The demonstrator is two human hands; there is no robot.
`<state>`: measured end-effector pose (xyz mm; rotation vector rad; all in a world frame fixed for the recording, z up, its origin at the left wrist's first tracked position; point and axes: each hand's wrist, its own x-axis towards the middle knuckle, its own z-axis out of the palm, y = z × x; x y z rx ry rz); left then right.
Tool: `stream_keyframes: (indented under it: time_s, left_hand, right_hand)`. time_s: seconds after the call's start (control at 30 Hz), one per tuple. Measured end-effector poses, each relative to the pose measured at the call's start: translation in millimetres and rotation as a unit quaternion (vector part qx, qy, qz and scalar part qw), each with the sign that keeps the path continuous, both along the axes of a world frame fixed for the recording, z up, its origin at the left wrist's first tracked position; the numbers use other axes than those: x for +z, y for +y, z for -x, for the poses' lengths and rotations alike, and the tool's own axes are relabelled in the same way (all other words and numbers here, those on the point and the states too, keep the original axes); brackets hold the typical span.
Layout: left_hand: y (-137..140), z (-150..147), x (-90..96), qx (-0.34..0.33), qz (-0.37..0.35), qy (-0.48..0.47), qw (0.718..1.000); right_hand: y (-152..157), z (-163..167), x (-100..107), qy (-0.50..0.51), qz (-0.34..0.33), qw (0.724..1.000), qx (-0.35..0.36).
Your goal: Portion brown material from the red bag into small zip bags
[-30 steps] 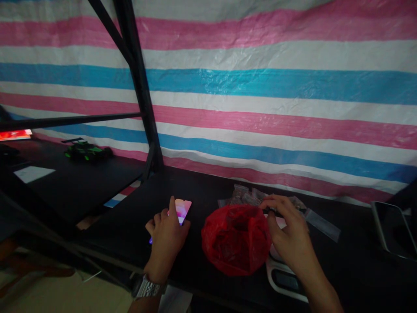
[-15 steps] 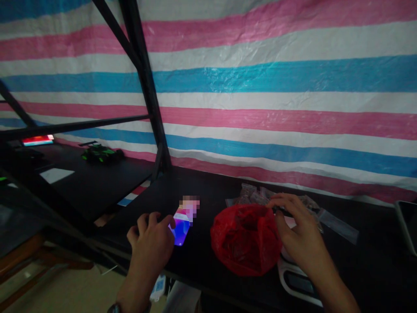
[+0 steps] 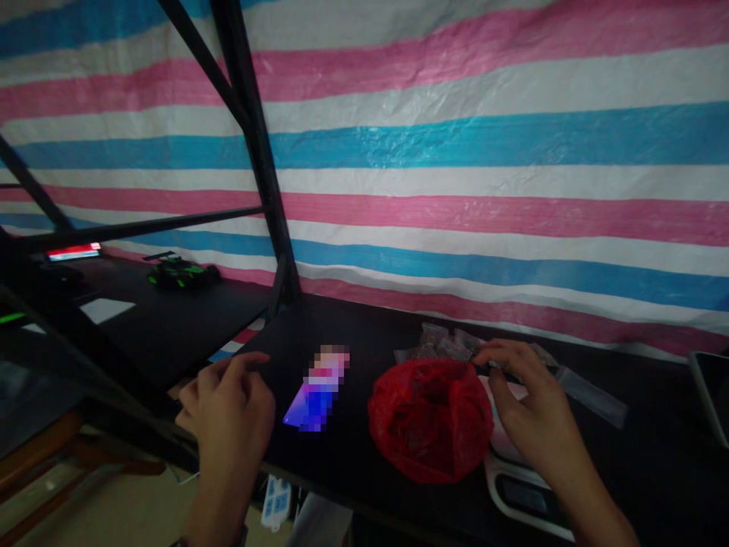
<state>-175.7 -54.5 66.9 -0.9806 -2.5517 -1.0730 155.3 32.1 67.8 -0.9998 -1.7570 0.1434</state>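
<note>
My left hand [image 3: 232, 406] hangs over the table's front left edge, fingers loosely bent and apart, with nothing seen in it. To its right lies a phone [image 3: 312, 391] with a lit purple and pink screen, partly pixelated; the hand is clear of it. An open red plastic bag [image 3: 430, 422] stands upright on the table. My right hand [image 3: 527, 391] is at the bag's right rim, its fingers bent and the thumb apart from them. Whether its fingertips touch the rim I cannot tell. Beneath that hand is a white scale [image 3: 498, 497] with a dark display, partly covered.
Several small clear plastic bags [image 3: 441, 342] lie behind the red bag, and a flat clear bag [image 3: 592, 395] lies to the right. A dark device [image 3: 711, 391] stands at the right edge. Left, beyond a black metal frame [image 3: 262, 167], a green toy car [image 3: 182, 273] sits on another table.
My left hand has drawn back leftward from the phone, which is now turned slightly. My right hand has shifted slightly right and stays beside the red bag.
</note>
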Motion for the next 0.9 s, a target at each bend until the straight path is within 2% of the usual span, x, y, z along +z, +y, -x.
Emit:
stream_keyframes:
  time_s: [0.1,0.27,0.4,0.5,0.67,0.8,0.9]
  left_hand:
    - [-2,6,-5.4,-0.035,0.033,0.016,0.999]
    - [8,9,-39.5,-0.113,0.167,0.009,0.979]
    - [15,1,-52.3,-0.135,0.199,0.003,0.971]
    - [26,-10,-46.6,-0.126,0.178,-0.006,0.976]
    - [45,-20,-25.0,-0.065,0.128,-0.040,0.989]
    - [37,-14,-10.4,-0.044,0.106,-0.068,0.991]
    - [24,-10,-10.1,-0.033,0.098,-0.078,0.992]
  right_hand:
    - [1,-4,-1,0.002,-0.014,1.000,-0.004]
    - [1,-7,-1,0.000,-0.018,1.000,-0.009]
    - [0,-7,-1,0.004,-0.009,1.000,-0.010]
    - [0,-7,-2,-0.002,-0.011,1.000,-0.008]
    - [0,-7,-2,-0.008,-0.010,1.000,-0.002]
    - [0,-9,0,-0.004,-0.011,1.000,-0.008]
    - [0,-12,0,0.005,-0.006,1.000,-0.012]
